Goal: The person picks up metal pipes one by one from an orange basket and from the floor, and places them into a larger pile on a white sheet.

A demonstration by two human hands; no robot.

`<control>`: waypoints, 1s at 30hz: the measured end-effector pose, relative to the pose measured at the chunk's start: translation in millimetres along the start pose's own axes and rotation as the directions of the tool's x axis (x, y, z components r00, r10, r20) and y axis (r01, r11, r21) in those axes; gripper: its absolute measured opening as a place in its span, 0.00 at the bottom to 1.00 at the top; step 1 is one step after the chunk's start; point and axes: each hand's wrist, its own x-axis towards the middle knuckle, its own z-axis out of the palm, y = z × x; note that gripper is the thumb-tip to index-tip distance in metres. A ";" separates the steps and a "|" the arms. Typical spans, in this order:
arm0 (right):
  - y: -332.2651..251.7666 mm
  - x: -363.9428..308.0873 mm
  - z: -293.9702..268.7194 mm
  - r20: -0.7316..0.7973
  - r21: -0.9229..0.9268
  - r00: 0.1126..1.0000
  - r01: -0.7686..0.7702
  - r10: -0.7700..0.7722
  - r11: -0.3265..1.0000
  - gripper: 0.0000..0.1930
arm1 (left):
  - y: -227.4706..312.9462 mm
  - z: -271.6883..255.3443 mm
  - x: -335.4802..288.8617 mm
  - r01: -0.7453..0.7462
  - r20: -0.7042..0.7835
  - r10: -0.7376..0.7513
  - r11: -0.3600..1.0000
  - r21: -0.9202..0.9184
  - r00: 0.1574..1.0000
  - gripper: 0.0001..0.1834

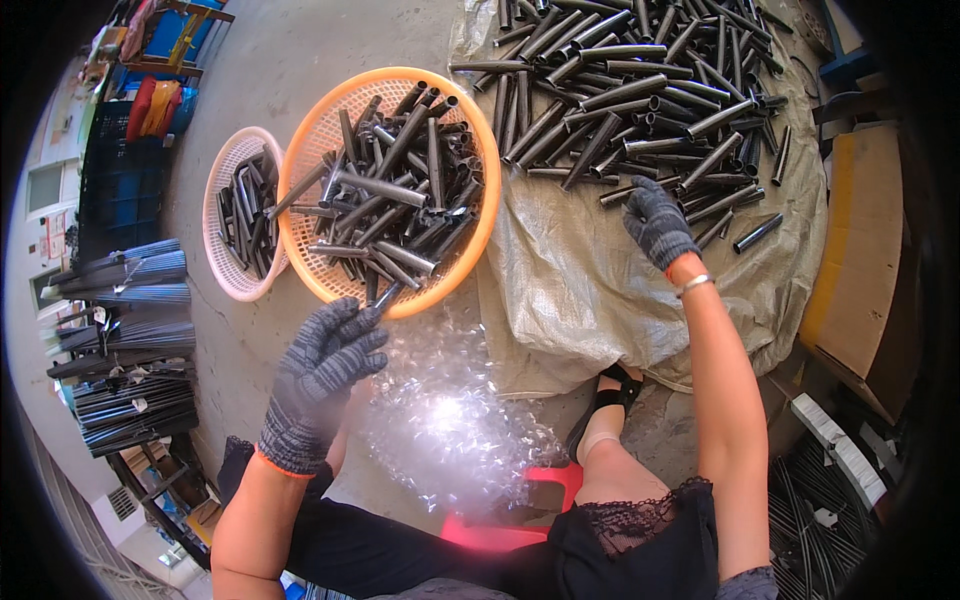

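My left hand [330,370], in a grey knitted glove, is beside the near rim of an orange plastic basket [492,200] heaped with short dark metal tubes. Its fingers are loosely stretched out, and one small tube [388,296] lies over the rim at its fingertips; I see no firm grip on it. To the right, my gloved right hand [658,225] reaches the near edge of a large pile of tubes [620,95]. Its fingers curl around the end of a dark tube [617,197], partly hidden by the glove.
A smaller pink basket [214,215] with tubes stands left of the orange one. The pile lies on a beige woven sheet [570,290]. Shiny clear scraps [450,410] are heaped before me by a red stool [500,533]. Bundled rods [130,345] line the left; cardboard [850,250] stands right.
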 end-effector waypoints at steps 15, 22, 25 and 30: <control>-188.0 -48.2 -48.1 0.039 0.693 0.923 0.251 -0.383 0.676 0.08 | 10.8 12.2 -13.8 -0.086 0.112 0.052 0.942 0.325 0.992 0.19; -286.6 -56.0 -57.5 0.052 0.738 0.569 0.532 -0.821 0.416 0.05 | 3.8 18.1 -10.1 0.125 0.226 -0.164 0.976 0.176 0.960 0.17; -288.1 -53.4 -65.7 0.145 0.855 0.595 0.326 -0.790 0.402 0.04 | 2.3 16.6 -18.6 0.099 0.199 -0.135 0.978 0.181 0.971 0.18; -264.7 -53.7 -71.5 0.084 0.986 0.943 -0.031 -0.322 0.165 0.07 | 2.1 16.1 -20.8 0.100 0.257 -0.145 0.978 0.181 0.956 0.14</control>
